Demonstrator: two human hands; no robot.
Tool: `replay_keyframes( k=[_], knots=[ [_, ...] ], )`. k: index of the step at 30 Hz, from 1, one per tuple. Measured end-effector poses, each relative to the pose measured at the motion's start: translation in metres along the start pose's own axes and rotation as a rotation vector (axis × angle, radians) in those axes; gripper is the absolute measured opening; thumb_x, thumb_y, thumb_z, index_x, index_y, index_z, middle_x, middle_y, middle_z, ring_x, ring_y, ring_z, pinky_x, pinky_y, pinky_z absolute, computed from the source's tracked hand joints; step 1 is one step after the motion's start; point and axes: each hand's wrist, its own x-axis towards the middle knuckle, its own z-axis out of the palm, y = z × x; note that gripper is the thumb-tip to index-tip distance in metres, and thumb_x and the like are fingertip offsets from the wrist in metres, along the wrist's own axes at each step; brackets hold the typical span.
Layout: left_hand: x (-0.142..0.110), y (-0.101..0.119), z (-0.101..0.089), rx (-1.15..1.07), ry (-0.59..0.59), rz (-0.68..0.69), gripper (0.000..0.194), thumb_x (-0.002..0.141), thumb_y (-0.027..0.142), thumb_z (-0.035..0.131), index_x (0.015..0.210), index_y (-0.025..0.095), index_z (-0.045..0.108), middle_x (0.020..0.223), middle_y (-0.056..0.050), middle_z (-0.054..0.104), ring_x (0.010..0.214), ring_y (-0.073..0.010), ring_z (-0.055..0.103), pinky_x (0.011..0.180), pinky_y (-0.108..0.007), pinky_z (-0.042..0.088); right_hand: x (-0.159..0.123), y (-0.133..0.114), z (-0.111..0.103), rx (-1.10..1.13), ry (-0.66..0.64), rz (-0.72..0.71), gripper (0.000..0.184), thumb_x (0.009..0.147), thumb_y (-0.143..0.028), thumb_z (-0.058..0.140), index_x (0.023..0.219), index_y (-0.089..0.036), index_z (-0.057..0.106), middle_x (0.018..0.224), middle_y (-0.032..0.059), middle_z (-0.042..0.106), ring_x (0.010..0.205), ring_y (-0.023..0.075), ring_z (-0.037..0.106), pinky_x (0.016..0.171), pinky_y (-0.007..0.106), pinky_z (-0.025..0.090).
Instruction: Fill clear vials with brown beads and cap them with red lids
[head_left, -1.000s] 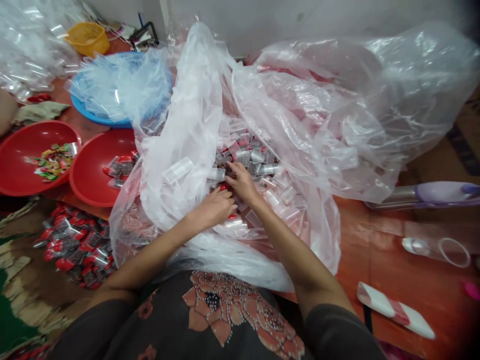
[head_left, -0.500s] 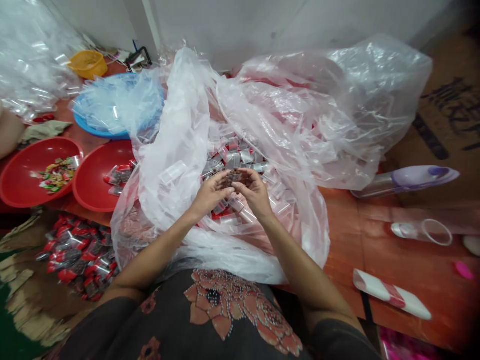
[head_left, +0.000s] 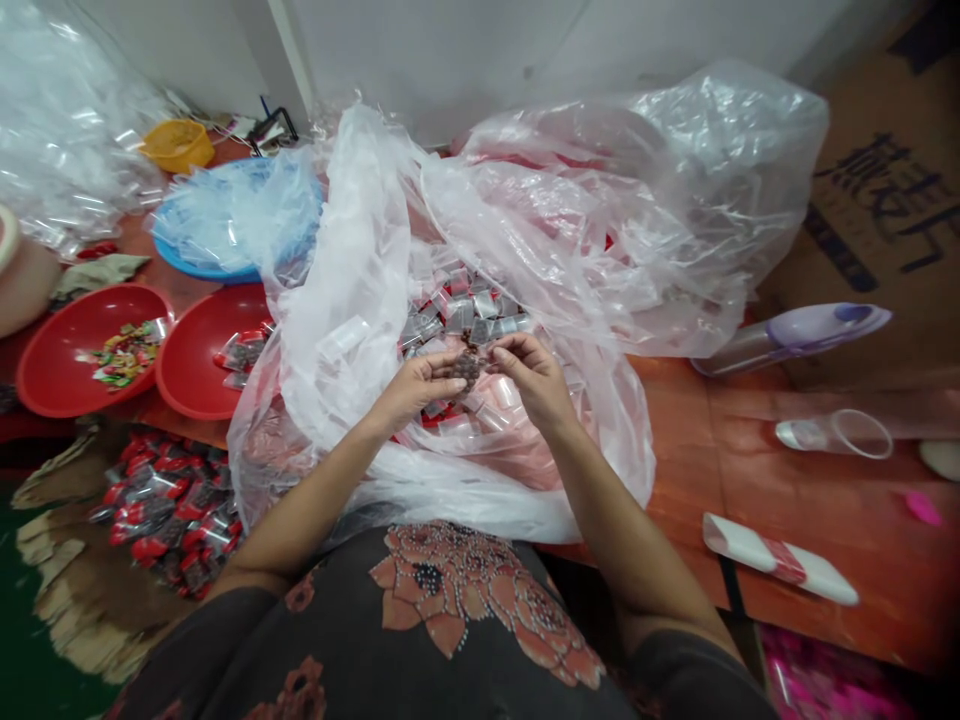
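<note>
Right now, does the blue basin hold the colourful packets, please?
No, the round blue plastic basin holds clear bags; colourful packets sit in a round red bowl.

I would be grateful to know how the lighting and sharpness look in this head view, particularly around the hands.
In the head view, the clear plastic sheeting shows bright glare; the left hand and right hand look fairly sharp; the wall appears tilted by wide-angle distortion; the lower corners fall darker.

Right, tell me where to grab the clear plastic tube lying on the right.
Take the clear plastic tube around its middle, coming down from above. It lies on its side on the orange surface, so fingers can probably close over the round body. Leave the open rim at its right end alone: it looks thin and may flex.
</note>
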Motion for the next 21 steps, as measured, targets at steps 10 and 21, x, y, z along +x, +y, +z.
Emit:
replay_keyframes(
  k=[10, 21],
  knots=[
    [-0.007, -0.001, 0.0, 0.017, 0.01, -0.04, 0.051, 0.072, 0.023, 0.077, 0.122, 0.014, 0.07, 0.107, -0.01, 0.075, 0.084, -0.0165, 0.071, 0.077, -0.029, 0.058, -0.005, 0.005, 0.003, -0.056, -0.064, 0.007, 0.029, 0.09, -0.045, 0.061, 0.113, -0.028, 0.067, 0.104, 0.0024, 0.07, 0.088, 0.0154, 0.065, 0.07, 0.029, 0.058],
    [-0.019, -0.009, -0.015, -0.061, 0.15, 0.031, 0.046, 0.065, 0.02, 0.082, 0.108, 0.015, 0.066, 0.104, -0.007, 0.074, 0.089, -0.0174, 0.07, 0.081, -0.033, 0.058, 0.026, 0.034, -0.005, -0.513, -0.037, -0.041, 0.027, 0.09, -0.029, 0.053, 0.111, -0.022, 0.07, 0.107, 0.0058, 0.073, 0.091, 0.0189, 0.068, 0.083, 0.038, 0.056]
  ],
)
